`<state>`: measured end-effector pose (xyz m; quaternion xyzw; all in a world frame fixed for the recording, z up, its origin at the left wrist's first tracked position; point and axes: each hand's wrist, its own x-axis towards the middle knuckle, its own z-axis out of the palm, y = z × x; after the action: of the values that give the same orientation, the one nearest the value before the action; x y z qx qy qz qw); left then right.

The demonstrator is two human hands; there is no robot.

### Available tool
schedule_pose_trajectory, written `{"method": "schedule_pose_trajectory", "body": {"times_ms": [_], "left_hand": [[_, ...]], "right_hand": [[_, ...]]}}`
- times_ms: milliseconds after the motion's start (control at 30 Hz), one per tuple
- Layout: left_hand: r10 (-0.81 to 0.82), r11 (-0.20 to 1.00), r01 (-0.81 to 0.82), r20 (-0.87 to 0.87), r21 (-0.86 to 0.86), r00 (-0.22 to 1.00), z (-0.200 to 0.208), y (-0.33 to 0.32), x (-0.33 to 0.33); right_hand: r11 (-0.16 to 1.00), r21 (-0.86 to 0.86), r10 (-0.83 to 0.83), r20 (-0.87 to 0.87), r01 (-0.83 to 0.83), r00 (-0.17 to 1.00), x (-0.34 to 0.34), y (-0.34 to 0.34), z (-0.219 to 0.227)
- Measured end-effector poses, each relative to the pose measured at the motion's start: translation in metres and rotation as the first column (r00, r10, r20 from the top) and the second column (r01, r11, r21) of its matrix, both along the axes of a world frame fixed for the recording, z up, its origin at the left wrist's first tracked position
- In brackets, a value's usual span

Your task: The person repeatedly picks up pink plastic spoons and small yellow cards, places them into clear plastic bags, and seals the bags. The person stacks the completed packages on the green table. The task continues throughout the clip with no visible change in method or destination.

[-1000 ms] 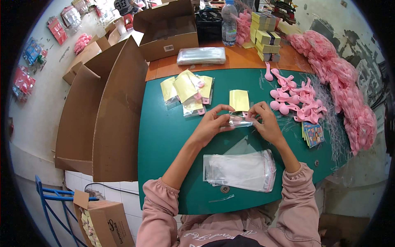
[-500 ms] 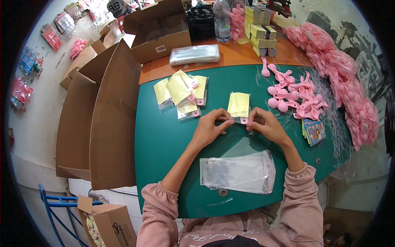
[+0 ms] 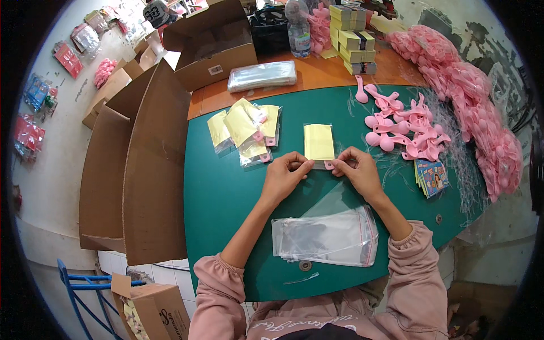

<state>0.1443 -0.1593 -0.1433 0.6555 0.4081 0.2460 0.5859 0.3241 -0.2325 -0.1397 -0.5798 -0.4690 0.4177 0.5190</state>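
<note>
A clear plastic bag with a yellow card (image 3: pixel 319 141) inside lies in front of me on the green table, and the end of a pink spoon handle (image 3: pixel 328 165) shows at its near edge. My left hand (image 3: pixel 285 174) pinches the bag's near left corner between thumb and forefinger. At the near right corner, beside the handle, my right hand (image 3: pixel 360 174) pinches the bag's edge. Closer to me lies a fanned stack of clear plastic bags (image 3: pixel 326 241). Several filled bags with yellow cards (image 3: pixel 242 124) form a small heap to the left.
Loose pink spoons (image 3: pixel 416 127) are piled at the right, with printed cards (image 3: pixel 434 178) below them and a long mass of bagged spoons (image 3: pixel 473 96) beyond. Card bundles (image 3: pixel 357 48), a bottle (image 3: pixel 299 34) and a bag pack (image 3: pixel 262 76) stand behind. A cardboard box (image 3: pixel 153 164) borders the left.
The bag's near edge looks straighter, and the yellow card sits more squarely. My right fingers have closed in on the near right corner. The whole view has shifted slightly.
</note>
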Motion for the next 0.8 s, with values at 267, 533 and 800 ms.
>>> {"method": "schedule_pose_trajectory", "body": {"times_ms": [267, 533, 800], "left_hand": [[0.158, 0.983, -0.168, 0.140, 0.067, 0.978, -0.005, -0.008, 0.007], [0.132, 0.984, -0.143, 0.100, 0.107, 0.986, -0.002, -0.010, 0.009], [0.137, 0.983, -0.143, 0.064, 0.115, 0.989, 0.010, -0.005, 0.003]], "right_hand": [[0.996, 0.009, -0.084, -0.027, 0.084, 0.996, -0.002, 0.001, -0.001], [1.000, 0.012, -0.025, -0.049, 0.025, 0.998, -0.003, 0.001, 0.000], [0.998, -0.050, -0.034, 0.040, 0.036, 0.999, 0.014, 0.001, 0.009]]}}
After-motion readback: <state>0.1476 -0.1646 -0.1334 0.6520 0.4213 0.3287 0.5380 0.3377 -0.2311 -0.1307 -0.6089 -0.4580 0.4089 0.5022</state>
